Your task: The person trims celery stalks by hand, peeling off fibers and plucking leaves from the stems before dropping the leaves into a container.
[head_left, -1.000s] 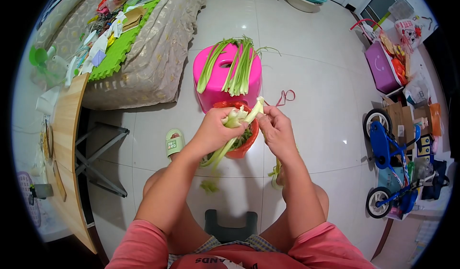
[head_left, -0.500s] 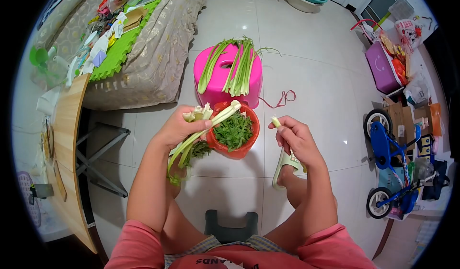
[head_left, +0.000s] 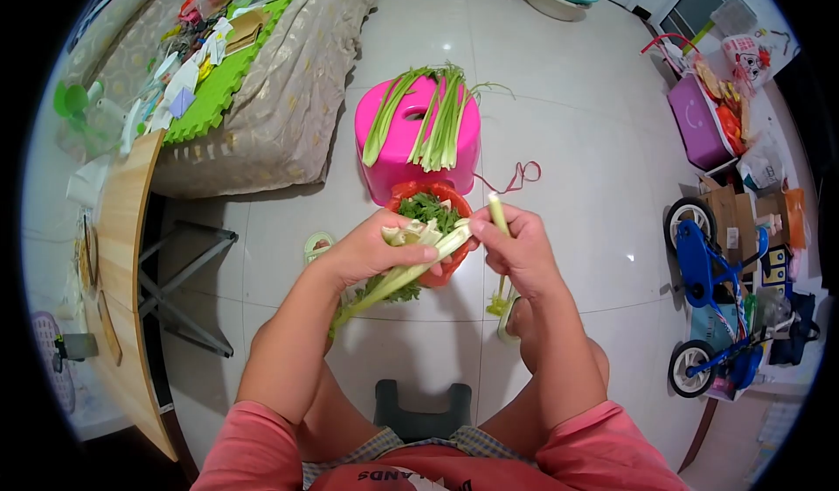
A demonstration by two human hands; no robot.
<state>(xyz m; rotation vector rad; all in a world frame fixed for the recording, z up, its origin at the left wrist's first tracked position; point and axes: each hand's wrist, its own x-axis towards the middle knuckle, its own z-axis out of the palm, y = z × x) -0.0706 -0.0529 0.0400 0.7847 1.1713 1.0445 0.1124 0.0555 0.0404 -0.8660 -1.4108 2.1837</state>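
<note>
My left hand is closed around a bunch of celery stalks, their pale cut ends pointing right and leafy ends hanging down to the left. In my right hand a single celery stalk stands nearly upright between thumb and fingers, its leafy end dangling below. The right fingertips meet the pale ends of the bunch. Beneath both hands is a red bag-lined bin, partly hidden, with green leaves inside. More celery lies across the pink stool just beyond.
A red string lies on the tiled floor right of the stool. To the left are a wooden folding table and a cloth-covered bed with clutter. A blue balance bike and a purple box stand at right.
My right hand has moved left to the bunch, and its stalk now stands upright with the leafy end showing below. My left hand has shifted right and slightly down, over the bin.
</note>
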